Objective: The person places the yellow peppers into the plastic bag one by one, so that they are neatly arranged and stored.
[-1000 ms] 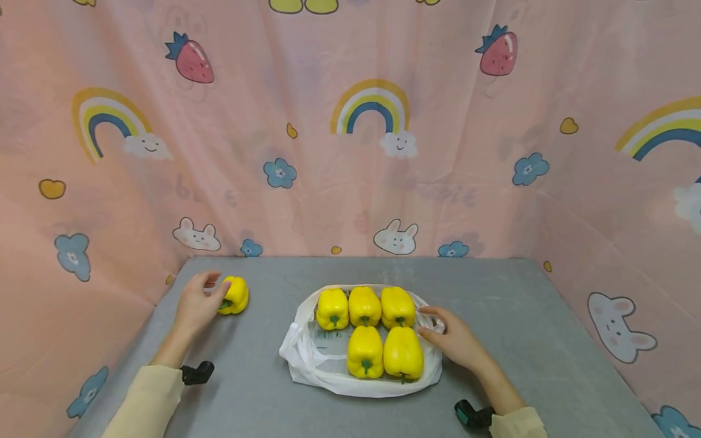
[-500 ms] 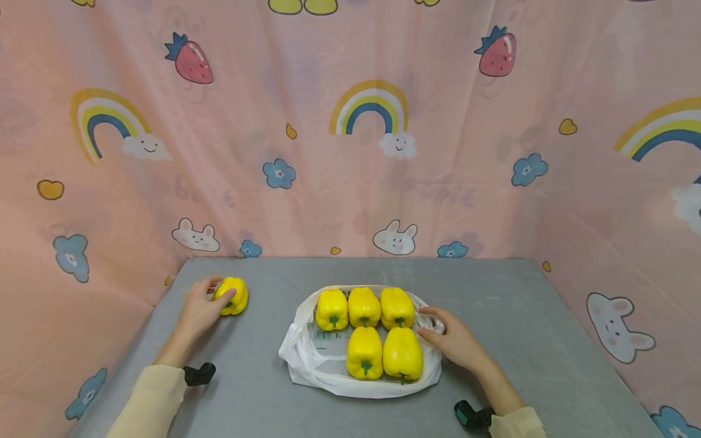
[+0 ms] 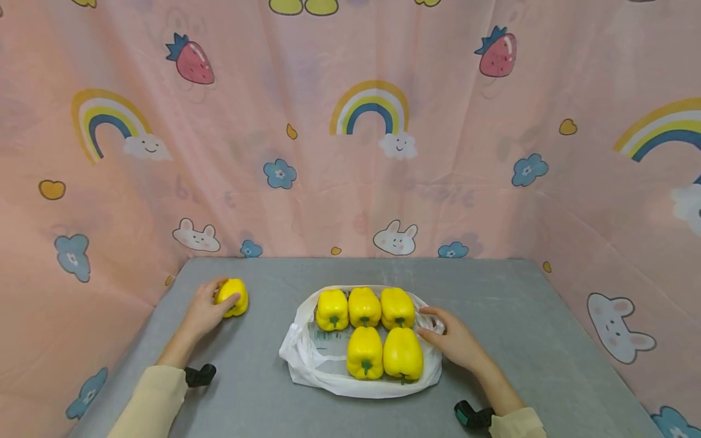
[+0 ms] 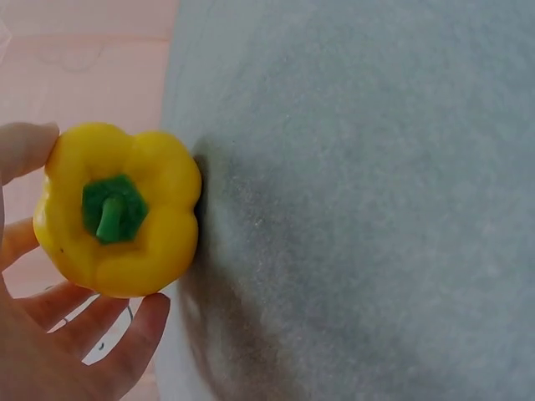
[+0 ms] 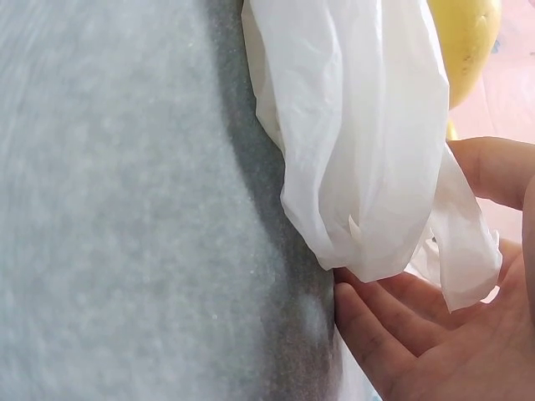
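Note:
My left hand (image 3: 201, 313) grips a yellow bell pepper (image 3: 238, 288) at the far left of the table. In the left wrist view its green stem (image 4: 114, 213) faces the camera, with the thumb on one side of the pepper and fingers curled behind and below. At the table's middle lies a white plastic bag (image 3: 306, 368), its mouth spread wide around several yellow bell peppers (image 3: 364, 353) in two rows. My right hand (image 3: 457, 344) holds the bag's right side. A loose bag handle (image 5: 468, 259) hangs between its thumb and fingers in the right wrist view.
The grey table (image 3: 263, 401) stands against a pink patterned curtain (image 3: 306, 219) at the back and sides. Black wrist cameras (image 3: 200, 375) are strapped to both wrists. A gap beside the front-left pepper shows the bag's printed bottom (image 3: 327, 339).
My left hand has closed in around the lone pepper, its thumb sliding across the front, and the pepper has shifted slightly. The right hand and the bag have stayed in place.

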`<state>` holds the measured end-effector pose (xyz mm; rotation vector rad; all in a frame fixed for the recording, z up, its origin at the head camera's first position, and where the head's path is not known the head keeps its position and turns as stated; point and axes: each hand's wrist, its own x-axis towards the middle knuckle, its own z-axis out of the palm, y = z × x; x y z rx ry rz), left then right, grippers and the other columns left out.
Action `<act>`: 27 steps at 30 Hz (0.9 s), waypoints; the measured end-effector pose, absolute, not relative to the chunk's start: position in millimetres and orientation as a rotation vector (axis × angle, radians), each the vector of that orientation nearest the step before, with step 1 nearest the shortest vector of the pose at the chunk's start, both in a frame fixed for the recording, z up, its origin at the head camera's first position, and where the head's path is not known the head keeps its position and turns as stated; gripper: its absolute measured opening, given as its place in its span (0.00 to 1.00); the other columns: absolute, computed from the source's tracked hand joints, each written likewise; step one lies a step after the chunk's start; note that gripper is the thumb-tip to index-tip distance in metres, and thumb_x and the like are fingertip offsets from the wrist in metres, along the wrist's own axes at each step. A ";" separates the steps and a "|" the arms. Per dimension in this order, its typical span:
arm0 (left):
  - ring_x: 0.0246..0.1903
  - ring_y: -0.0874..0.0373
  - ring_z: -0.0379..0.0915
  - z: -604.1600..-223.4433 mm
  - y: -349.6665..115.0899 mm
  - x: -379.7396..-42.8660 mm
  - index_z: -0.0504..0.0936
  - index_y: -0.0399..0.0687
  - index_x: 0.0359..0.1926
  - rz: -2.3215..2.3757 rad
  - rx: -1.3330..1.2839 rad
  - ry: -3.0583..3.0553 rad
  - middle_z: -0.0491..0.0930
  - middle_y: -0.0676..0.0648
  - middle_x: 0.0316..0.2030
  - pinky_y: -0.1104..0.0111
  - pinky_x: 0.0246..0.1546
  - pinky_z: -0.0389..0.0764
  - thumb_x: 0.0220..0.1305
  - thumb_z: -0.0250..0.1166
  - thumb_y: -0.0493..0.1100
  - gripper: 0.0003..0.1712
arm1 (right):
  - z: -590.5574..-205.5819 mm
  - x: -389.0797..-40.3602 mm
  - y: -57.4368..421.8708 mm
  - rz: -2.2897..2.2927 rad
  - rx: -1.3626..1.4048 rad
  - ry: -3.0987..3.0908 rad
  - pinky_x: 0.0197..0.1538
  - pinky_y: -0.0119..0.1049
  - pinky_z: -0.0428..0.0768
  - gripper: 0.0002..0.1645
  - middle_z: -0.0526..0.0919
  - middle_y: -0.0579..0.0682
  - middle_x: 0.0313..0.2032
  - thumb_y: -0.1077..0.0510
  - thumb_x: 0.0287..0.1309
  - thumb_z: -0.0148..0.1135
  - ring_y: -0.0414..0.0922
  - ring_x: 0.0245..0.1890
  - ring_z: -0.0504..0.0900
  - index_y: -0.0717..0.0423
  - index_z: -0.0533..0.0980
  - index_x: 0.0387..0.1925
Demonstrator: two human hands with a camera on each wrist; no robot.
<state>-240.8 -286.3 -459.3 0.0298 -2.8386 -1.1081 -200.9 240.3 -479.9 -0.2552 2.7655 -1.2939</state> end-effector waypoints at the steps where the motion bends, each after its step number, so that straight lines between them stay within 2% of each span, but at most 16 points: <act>1: 0.62 0.32 0.60 -459.2 -286.2 -240.5 0.60 0.33 0.74 -1.107 0.028 -2.848 0.61 0.27 0.66 0.37 0.64 0.64 0.74 0.60 0.56 0.41 | -480.2 -200.9 240.4 -1.294 -0.255 2.764 0.65 0.68 0.66 0.34 0.71 0.63 0.67 0.45 0.67 0.65 0.65 0.70 0.65 0.57 0.71 0.67; 6: 0.60 0.33 0.60 -459.5 -286.3 -240.3 0.58 0.35 0.75 -1.133 0.036 -2.867 0.60 0.27 0.66 0.37 0.63 0.65 0.73 0.61 0.58 0.43 | -482.1 -202.4 240.7 -1.295 -0.247 2.765 0.66 0.69 0.64 0.34 0.70 0.64 0.69 0.45 0.67 0.65 0.65 0.71 0.63 0.58 0.71 0.68; 13: 0.59 0.34 0.64 -462.6 -288.8 -239.9 0.61 0.33 0.73 -1.179 -0.014 -2.788 0.64 0.28 0.63 0.41 0.60 0.70 0.71 0.64 0.54 0.42 | -485.0 -204.2 241.2 -1.306 -0.251 2.770 0.66 0.69 0.65 0.34 0.71 0.63 0.68 0.46 0.67 0.65 0.65 0.70 0.64 0.58 0.71 0.68; 27: 0.59 0.34 0.65 -459.8 -285.0 -237.0 0.64 0.34 0.72 -1.174 -0.011 -2.748 0.66 0.29 0.63 0.41 0.60 0.71 0.70 0.66 0.51 0.39 | -483.1 -202.3 240.2 -1.288 -0.254 2.769 0.67 0.69 0.63 0.33 0.69 0.64 0.69 0.47 0.68 0.64 0.66 0.71 0.63 0.58 0.71 0.68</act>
